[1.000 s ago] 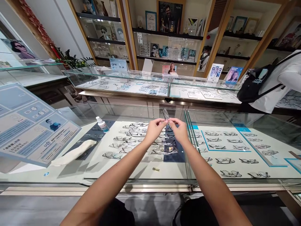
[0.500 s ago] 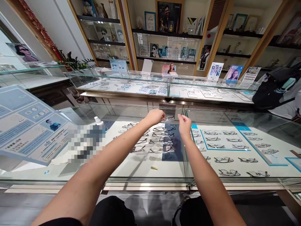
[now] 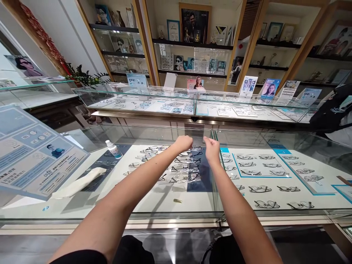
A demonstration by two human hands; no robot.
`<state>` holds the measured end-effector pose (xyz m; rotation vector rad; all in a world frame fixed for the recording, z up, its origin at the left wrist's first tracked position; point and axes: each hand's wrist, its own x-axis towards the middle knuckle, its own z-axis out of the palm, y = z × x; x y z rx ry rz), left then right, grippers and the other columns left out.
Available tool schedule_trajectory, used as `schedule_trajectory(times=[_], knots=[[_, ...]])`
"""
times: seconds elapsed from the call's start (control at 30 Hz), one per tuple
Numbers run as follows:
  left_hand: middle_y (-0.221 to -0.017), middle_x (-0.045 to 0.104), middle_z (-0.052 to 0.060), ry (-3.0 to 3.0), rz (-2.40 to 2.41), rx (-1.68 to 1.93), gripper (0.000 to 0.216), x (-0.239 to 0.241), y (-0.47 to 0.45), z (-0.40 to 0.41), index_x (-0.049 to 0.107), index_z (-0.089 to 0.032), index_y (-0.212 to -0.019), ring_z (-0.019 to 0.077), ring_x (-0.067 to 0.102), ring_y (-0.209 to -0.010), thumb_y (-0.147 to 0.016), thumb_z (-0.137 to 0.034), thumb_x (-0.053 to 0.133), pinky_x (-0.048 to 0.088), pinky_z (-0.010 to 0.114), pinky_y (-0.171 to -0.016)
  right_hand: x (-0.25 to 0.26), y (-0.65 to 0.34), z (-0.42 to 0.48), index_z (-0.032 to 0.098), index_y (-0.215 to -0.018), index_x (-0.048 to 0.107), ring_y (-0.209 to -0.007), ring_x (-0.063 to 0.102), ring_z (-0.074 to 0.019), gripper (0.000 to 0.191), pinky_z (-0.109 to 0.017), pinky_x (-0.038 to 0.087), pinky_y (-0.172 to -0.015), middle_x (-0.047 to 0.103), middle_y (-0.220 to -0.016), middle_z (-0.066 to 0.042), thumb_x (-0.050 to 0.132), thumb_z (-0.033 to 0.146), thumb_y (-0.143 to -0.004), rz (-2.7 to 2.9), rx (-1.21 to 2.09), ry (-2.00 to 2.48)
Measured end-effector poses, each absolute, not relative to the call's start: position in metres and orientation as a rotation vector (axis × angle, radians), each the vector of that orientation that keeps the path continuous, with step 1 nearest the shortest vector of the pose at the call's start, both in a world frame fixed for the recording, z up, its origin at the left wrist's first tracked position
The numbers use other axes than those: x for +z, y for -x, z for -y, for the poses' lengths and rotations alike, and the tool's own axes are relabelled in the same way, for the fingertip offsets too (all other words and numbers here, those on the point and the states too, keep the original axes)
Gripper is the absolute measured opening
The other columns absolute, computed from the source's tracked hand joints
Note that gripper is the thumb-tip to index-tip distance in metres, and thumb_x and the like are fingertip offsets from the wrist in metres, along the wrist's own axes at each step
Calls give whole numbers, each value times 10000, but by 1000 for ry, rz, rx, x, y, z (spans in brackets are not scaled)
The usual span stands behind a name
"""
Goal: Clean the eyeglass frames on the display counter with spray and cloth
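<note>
A pair of eyeglasses [image 3: 197, 148] shows just beyond the fingers of my left hand [image 3: 183, 143], which is closed on its near side. To the right, my right hand [image 3: 212, 149] is raised with thumb and fingers pinched together; whatever they hold is too small to make out. Below both hands, a column of eyeglasses [image 3: 186, 168] lies in the glass display case, partly over a dark blue panel [image 3: 206, 179]. My left forearm hides part of another column of frames. A small gold-coloured piece [image 3: 178, 201] lies nearer to me.
At left stand a tilted blue-and-white leaflet board [image 3: 35, 154], a white spray bottle [image 3: 113, 149] and a pale cloth [image 3: 79, 182]. More eyeglasses [image 3: 260, 189] fill the right-hand case. A second display counter [image 3: 143, 106] runs behind. A dark bag [image 3: 330, 110] is at far right.
My left hand and the eyeglasses beside it have come slightly lower. My right hand has shifted a little left and down, closer to it. The camera view has shifted slightly too.
</note>
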<state>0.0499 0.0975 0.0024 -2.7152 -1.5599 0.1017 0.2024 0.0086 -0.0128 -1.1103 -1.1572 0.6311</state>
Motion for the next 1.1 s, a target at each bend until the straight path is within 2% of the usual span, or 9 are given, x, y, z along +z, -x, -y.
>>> schedule_trajectory(times=[0.17,0.27,0.4,0.53,0.67,0.8,0.93,1.03,1.1], knots=[[-1095,789,162,2709,1557,-29,262,25,-22,-71,820,-234,-1118,311,724,-1066,-886,-304,722,498,318,-851,-19,-206,-11,268,-595,228,-594,195,-119,581,-301,193,-528,191,-601,48,563,636,-897,1161,633,1110],[-960,794,115,2709,1558,-78,205,48,19,-39,825,-253,-1013,279,722,-939,-910,-295,653,458,302,-767,-27,-209,-15,273,-589,239,-558,193,-112,604,-306,172,-508,195,-575,56,584,669,-887,1142,654,1112],[-809,768,74,2738,1640,51,158,61,80,14,822,-265,-854,240,673,-756,-843,-242,665,397,303,-682,-33,-211,-18,276,-589,247,-528,194,-103,629,-309,157,-495,212,-560,64,606,705,-874,1149,708,1097],[-809,767,59,2807,1731,230,109,45,119,49,832,-286,-813,233,670,-757,-747,-242,757,408,294,-703,-34,-210,-17,275,-583,257,-517,198,-98,636,-307,147,-496,230,-541,69,638,702,-860,1157,754,1055],[-833,779,68,2833,1718,224,135,23,125,60,842,-293,-841,243,689,-792,-751,-230,764,427,299,-736,-34,-210,-13,270,-547,271,-512,202,-99,643,-310,152,-506,227,-518,71,648,685,-862,1202,748,1058],[-792,769,69,2839,1698,135,111,13,123,61,817,-268,-752,231,674,-755,-734,-178,754,413,299,-705,-36,-212,-12,263,-525,284,-515,195,-101,641,-312,167,-515,218,-507,74,640,663,-878,1254,711,1065],[-626,682,26,2978,1767,-49,51,26,129,63,776,-263,-634,183,575,-592,-666,-224,786,364,287,-612,-39,-213,-14,265,-521,288,-510,203,-102,649,-310,169,-513,229,-499,74,628,693,-870,1270,705,1088],[-564,609,-5,3250,1813,-268,66,47,134,63,799,-268,-666,154,517,-526,-656,-333,808,338,267,-549,-39,-211,-15,264,-514,314,-496,237,-103,641,-306,182,-509,261,-491,72,626,707,-857,1271,708,1098],[-642,651,7,3394,1760,-458,139,61,133,61,823,-259,-736,158,556,-580,-693,-389,801,370,257,-564,-37,-210,-14,264,-512,324,-490,256,-106,635,-303,196,-508,280,-488,71,618,711,-853,1265,720,1100]])
